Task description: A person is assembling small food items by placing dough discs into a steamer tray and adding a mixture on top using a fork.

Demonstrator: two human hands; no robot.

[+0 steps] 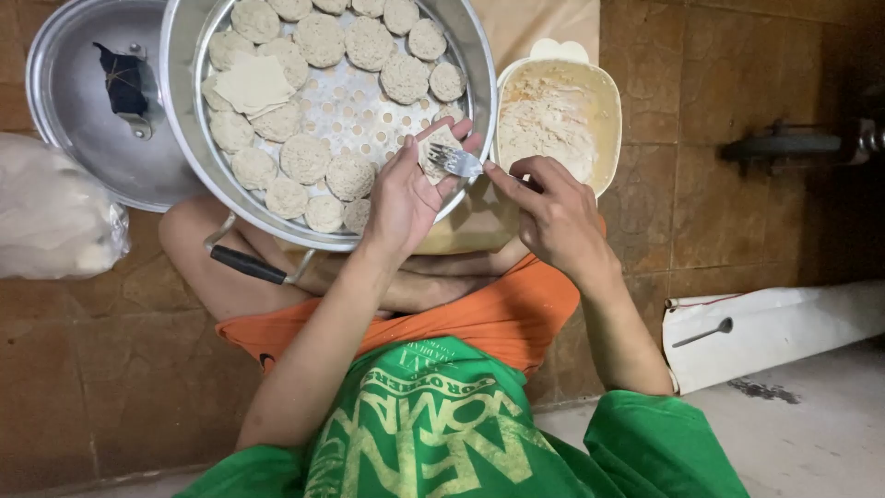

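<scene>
Over steamer rim, centre frame: left hand [406, 198] cupped palm-up, grasping a square wrapper [435, 148] on fingers. Right hand [553, 217] pinched on fork [456, 162] handle, tines resting on wrapper. Hands close together, nearly touching. Just right of hands, touching steamer edge: cream tub [604, 101] w/ pale shredded filling [544, 120]. Under left hand: round metal steamer tray [184, 120], perforated plate, ringed w/ approx two rows of finished round dumplings [304, 159]; stack of spare wrappers [253, 83] lying on dumplings at upper left. Black steamer handle [247, 265] sticking out over bare knee. Far left: metal lid [74, 111] upside down on tile floor, knob wrapped in dark cloth; clear plastic bag [51, 217] below it. Far right, well apart: spoon [704, 333] on white sheet [784, 327].
</scene>
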